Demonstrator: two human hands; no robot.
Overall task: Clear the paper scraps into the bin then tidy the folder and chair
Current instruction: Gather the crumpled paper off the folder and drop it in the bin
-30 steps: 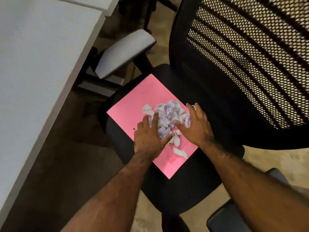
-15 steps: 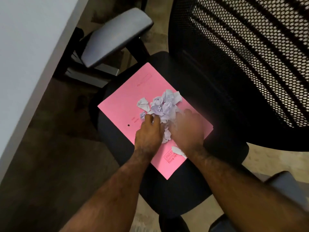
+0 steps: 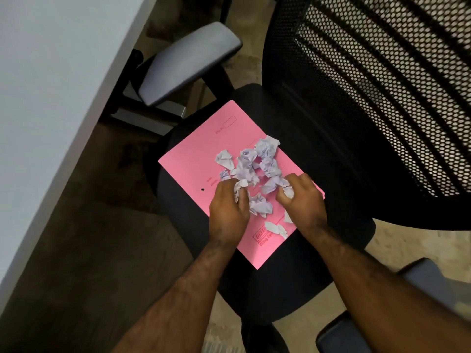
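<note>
A pink folder (image 3: 196,159) lies flat on the black seat of an office chair (image 3: 318,149). Several crumpled white paper scraps (image 3: 251,163) are heaped on the folder's middle, with a few loose ones nearer me. My left hand (image 3: 228,211) is closed around a scrap at the pile's near left. On the pile's near right, my right hand (image 3: 304,198) grips another scrap. No bin is in view.
A white desk (image 3: 51,98) runs down the left side. The chair's grey left armrest (image 3: 188,64) sits between desk and seat, its mesh backrest (image 3: 382,85) rises at the right, and another armrest (image 3: 428,278) is at the lower right.
Both hands went from lying spread over the pile to curled fists gripping scraps, and they drew slightly toward me. The view shifted closer to the chair.
</note>
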